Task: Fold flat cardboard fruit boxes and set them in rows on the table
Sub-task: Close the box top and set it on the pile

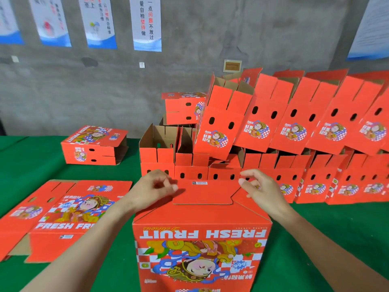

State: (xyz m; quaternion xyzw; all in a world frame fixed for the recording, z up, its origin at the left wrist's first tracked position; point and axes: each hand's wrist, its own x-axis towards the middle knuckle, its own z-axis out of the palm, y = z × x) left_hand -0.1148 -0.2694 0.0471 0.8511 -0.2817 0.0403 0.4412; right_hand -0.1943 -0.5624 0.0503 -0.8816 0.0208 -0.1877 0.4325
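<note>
Red printed cardboard fruit box (202, 224) stands on the green tabletop (357, 220) directly beneath the fingers (174, 187), its print upside down and its long axis running left to right. The left hand (154, 186) and right hand (262, 189) flank its top flap (204, 193), loosely curled and gripping nothing. A flat red cardboard blank (69, 207) lies left of them.

the upright fruit box (202, 249) runs off the bottom edge, its lower print lost. the flat box (63, 207) is cut by the left edge, and the left forearm (94, 239) covers the end of its lettering. whether the curled fingers of the left hand (153, 186) and right hand (261, 188) touch the top flap (206, 193) is unclear. the label (199, 183) on that flap is too small to read. the row of folded boxes (315, 180) leaves the frame on the right. the posters (146, 24) are cropped at the top.
</note>
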